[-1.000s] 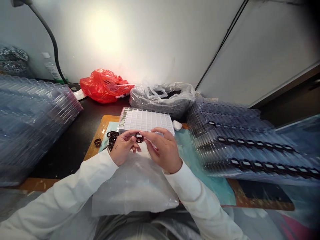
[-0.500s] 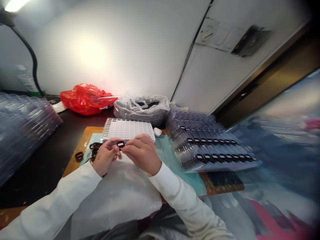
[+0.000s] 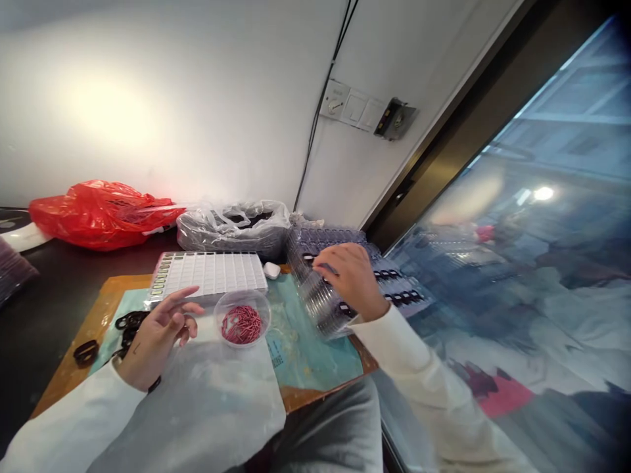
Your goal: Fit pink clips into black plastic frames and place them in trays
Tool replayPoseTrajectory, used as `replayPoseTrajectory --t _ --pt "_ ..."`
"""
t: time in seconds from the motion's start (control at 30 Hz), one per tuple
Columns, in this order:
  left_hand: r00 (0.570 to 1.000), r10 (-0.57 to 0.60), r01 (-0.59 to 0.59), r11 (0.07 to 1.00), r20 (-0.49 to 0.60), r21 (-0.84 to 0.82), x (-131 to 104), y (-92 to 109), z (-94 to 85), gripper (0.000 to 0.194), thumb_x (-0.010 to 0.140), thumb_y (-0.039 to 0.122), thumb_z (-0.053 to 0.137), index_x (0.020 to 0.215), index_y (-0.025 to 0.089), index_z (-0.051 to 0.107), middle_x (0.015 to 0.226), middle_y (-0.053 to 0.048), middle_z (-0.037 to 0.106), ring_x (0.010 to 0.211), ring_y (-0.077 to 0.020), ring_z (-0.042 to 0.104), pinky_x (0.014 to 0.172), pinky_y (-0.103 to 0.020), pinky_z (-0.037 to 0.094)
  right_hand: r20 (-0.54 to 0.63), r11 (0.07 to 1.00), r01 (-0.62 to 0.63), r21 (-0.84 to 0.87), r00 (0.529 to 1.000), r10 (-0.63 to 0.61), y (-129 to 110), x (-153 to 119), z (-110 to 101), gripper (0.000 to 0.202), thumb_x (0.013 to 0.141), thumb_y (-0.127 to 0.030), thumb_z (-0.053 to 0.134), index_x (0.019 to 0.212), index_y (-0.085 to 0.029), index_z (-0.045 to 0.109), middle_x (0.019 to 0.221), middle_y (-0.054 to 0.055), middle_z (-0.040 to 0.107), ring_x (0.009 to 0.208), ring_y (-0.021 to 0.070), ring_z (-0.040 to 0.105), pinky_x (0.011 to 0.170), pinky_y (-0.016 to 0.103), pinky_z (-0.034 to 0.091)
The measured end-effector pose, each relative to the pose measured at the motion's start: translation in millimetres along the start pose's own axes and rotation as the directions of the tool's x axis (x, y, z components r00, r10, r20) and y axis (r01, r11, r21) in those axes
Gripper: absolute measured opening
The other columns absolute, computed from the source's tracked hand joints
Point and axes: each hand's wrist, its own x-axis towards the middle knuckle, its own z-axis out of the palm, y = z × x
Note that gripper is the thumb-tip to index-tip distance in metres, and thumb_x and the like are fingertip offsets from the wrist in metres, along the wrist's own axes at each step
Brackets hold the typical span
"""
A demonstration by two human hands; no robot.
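Fingers of right hand bent at trays; left hand half-curled.

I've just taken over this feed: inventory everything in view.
red bag: one, red, back left
plastic bag: one, transparent, back centre
gridded tray: one, white, centre
tub: one, transparent, before tray
pins: many, reddish, in tub
small object: one, white, right of tray
stacked trays: several, transparent, right
frames: many, black, left and right
loose piece: one, brown, far left
mat: one, teal, centre
sheet: one, whitish, front
glass pane: one, bluish, right
left hand: one, white sleeve, near frames
right hand: one, white sleeve, by stacked trays
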Motion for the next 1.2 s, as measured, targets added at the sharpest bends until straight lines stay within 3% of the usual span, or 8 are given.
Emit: replayPoseTrajectory --t 0.1,0.2,0.5,0.77,0.87,1.0,1.1,1.2 --pt "1.000 -0.009 0.009 1.000 0.011 -0.006 0 0 1.6 0.064 0.058 0.062 0.076 0.110 0.026 0.066 0.077 -0.004 0.063 0.051 -0.0137 0.051 0.040 -0.023 0.033 0.155 0.993 -0.079 -0.085 0.984 0.091 55 -5 -2 0.011 0.089 -0.028 0.058 0.087 -0.020 0.066 0.094 0.002 0.068 0.087 0.0184 0.053 0.083 0.033 0.034" --pt "1.000 -0.018 0.018 1.000 0.016 0.007 -1 0 2.0 0.061 0.060 0.063 0.074 0.108 0.025 0.066 0.075 -0.003 0.062 0.051 -0.0134 0.049 0.040 -0.023 0.033 0.265 0.988 -0.068 -0.142 0.959 0.104 81 -8 6 0.012 0.089 -0.027 0.057 0.088 -0.020 0.067 0.095 0.004 0.068 0.088 0.0188 0.054 0.084 0.033 0.034" --pt "0.999 0.031 -0.031 0.999 -0.026 0.029 -2 1 4.2 0.055 0.066 0.063 0.070 0.104 0.023 0.066 0.068 -0.002 0.058 0.049 -0.0124 0.045 0.040 -0.023 0.032 0.338 0.987 -0.045 -0.156 0.936 0.096 91 -6 30 0.012 0.086 -0.028 0.060 0.087 -0.021 0.070 0.093 0.006 0.068 0.090 0.0194 0.054 0.087 0.035 0.033" --pt "0.990 0.063 -0.072 0.995 -0.128 -0.074 1 10 4.9 0.042 0.073 0.061 0.065 0.091 0.024 0.069 0.057 0.000 0.054 0.044 -0.0106 0.042 0.041 -0.023 0.030 0.363 0.986 -0.037 -0.164 0.927 0.095 87 -3 10 0.019 0.089 -0.027 0.056 0.089 -0.023 0.075 0.094 0.005 0.069 0.089 0.0201 0.056 0.088 0.036 0.033" --pt "0.960 0.120 -0.162 0.974 -0.252 -0.156 3 17 3.8 0.038 0.075 0.060 0.062 0.075 0.023 0.068 0.050 0.001 0.051 0.039 -0.0104 0.040 0.039 -0.024 0.028 0.250 0.982 -0.025 -0.185 0.966 0.072 60 -3 -6 0.019 0.089 -0.027 0.055 0.090 -0.023 0.074 0.090 0.004 0.070 0.086 0.0209 0.056 0.086 0.038 0.035" --pt "0.887 0.207 -0.317 0.923 -0.412 -0.217 9 22 0.7 0.032 0.073 0.053 0.065 0.065 0.022 0.063 0.046 0.002 0.046 0.039 -0.0096 0.036 0.038 -0.024 0.022 0.060 0.998 0.037 -0.047 0.998 -0.034 -25 0 -16 0.019 0.091 -0.034 0.055 0.094 -0.026 0.072 0.090 0.002 0.071 0.085 0.0208 0.056 0.082 0.038 0.036" --pt "0.830 0.247 -0.382 0.905 -0.500 -0.188 13 22 -3.7 0.029 0.072 0.047 0.065 0.063 0.020 0.059 0.044 0.003 0.043 0.037 -0.0083 0.032 0.038 -0.024 0.018 0.064 0.967 0.186 0.175 0.978 -0.199 -105 3 -1 0.014 0.089 -0.034 0.059 0.091 -0.027 0.071 0.087 0.000 0.071 0.083 0.0192 0.055 0.082 0.037 0.037" --pt "0.774 0.296 -0.431 0.894 -0.559 -0.124 15 20 -9.2 0.025 0.078 0.040 0.059 0.064 0.019 0.056 0.043 0.005 0.040 0.036 -0.0070 0.030 0.038 -0.024 0.016 0.089 0.923 0.291 0.254 0.943 -0.322 -168 9 37 0.012 0.089 -0.023 0.058 0.085 -0.025 0.069 0.082 0.000 0.070 0.084 0.0185 0.052 0.087 0.036 0.037"
